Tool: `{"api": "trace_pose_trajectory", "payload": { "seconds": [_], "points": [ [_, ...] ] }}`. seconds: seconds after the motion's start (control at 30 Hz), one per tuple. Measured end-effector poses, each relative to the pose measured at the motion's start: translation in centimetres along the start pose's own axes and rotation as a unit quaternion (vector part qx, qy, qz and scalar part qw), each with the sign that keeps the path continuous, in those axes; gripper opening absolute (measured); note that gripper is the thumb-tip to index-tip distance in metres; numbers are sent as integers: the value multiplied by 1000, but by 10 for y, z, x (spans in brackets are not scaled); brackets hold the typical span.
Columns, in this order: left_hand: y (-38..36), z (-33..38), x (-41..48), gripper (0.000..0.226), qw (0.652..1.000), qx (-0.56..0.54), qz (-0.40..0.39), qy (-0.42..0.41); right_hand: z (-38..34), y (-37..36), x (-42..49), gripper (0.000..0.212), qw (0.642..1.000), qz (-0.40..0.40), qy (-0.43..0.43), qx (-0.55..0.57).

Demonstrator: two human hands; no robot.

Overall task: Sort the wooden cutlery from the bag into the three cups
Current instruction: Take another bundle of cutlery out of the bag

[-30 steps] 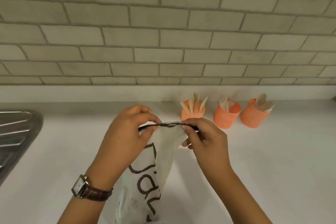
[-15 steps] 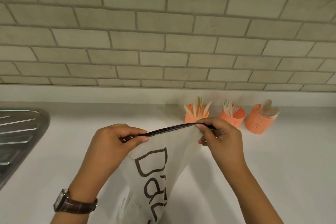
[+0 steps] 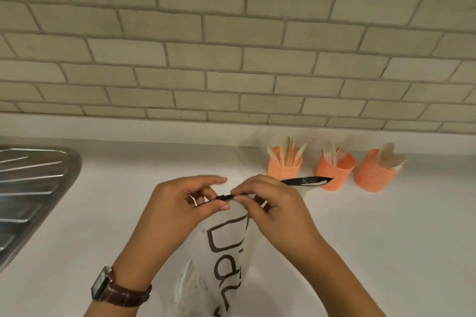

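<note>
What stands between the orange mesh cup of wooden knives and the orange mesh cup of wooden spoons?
A third orange mesh cup, holding wooden forks, stands there in the head view.

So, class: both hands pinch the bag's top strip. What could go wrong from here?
1. The left hand and right hand both pinch the black strip of the bag; a sharp tug might spill its contents.
2. The strip's free end appears close to the middle cup; a swing might tip it.

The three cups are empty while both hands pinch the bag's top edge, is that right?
No: the head view shows wooden cutlery in the left cup, middle cup and right cup. The left hand and right hand do pinch the bag's top edge.
</note>
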State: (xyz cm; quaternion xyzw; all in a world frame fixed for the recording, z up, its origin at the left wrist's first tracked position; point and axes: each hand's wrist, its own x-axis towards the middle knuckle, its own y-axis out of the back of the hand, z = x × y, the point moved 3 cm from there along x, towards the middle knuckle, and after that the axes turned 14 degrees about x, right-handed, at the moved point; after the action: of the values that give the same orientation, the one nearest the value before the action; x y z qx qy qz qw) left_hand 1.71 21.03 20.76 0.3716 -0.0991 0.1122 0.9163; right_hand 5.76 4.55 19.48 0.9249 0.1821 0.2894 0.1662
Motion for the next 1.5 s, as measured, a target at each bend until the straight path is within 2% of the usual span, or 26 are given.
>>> {"api": "trace_pose_trajectory", "payload": {
  "seconds": [0.1, 0.23, 0.37, 0.47, 0.67, 0.8, 0.9, 0.97, 1.03, 1.1, 1.13, 1.2, 1.27, 1.33, 1.4, 1.47, 1.5],
  "points": [
    [10, -6, -3, 17, 999, 45, 8, 12, 8, 10, 3, 13, 1000, 17, -10, -9],
    [23, -12, -7, 16, 998, 50, -1, 22, 10, 15, -2, 13, 998, 49, 23, -28],
    [13, 3, -1, 16, 998, 59, -27, -28, 3, 7, 0, 13, 995, 29, 84, -48],
    [9, 3, 3, 16, 997, 66, -20, -28, 1, 5, 2, 11, 994, 21, 94, -57],
    [13, -7, -4, 24, 993, 109, -37, -38, 0, 8, -1, 13, 993, 16, 64, -99],
    [22, -23, -7, 25, 991, 121, -60, -5, 4, 16, -2, 6, 992, -11, -55, -116],
    [28, -26, -7, 32, 994, 79, -68, 22, 2, 23, -1, 25, 987, -73, -98, -106],
    [30, -26, -7, 32, 995, 63, -71, 31, 3, 32, 2, 38, 976, -98, -131, -145],
    [34, -25, -7, 32, 996, 23, -69, 45, 13, 49, 5, 36, 943, -101, -188, -256],
    [35, -20, -8, 39, 996, -12, -84, 34, 23, 63, 7, 37, 908, -97, -253, -319],
    [34, -16, -8, 44, 994, -7, -108, 7, 27, 65, 6, 48, 893, -103, -276, -340],
    [25, -9, -9, 50, 983, 43, -171, -49, 33, 65, 7, 85, 872, -123, -283, -380],
    [13, -7, -10, 46, 968, 88, -223, -72, 32, 61, 8, 118, 890, -114, -279, -341],
    [1, -7, -12, 47, 962, 93, -254, -46, 31, 56, 9, 131, 936, -98, -281, -189],
    [-7, -9, -14, 42, 959, 112, -261, 1, 32, 51, 13, 126, 959, -68, -270, -47],
    [-12, -12, -12, 33, 962, 132, -235, 43, 34, 54, 18, 107, 967, 5, -251, 54],
    [-15, -16, -9, 36, 962, 149, -219, 60, 33, 55, 19, 96, 961, 39, -250, 112]
  ]
}}
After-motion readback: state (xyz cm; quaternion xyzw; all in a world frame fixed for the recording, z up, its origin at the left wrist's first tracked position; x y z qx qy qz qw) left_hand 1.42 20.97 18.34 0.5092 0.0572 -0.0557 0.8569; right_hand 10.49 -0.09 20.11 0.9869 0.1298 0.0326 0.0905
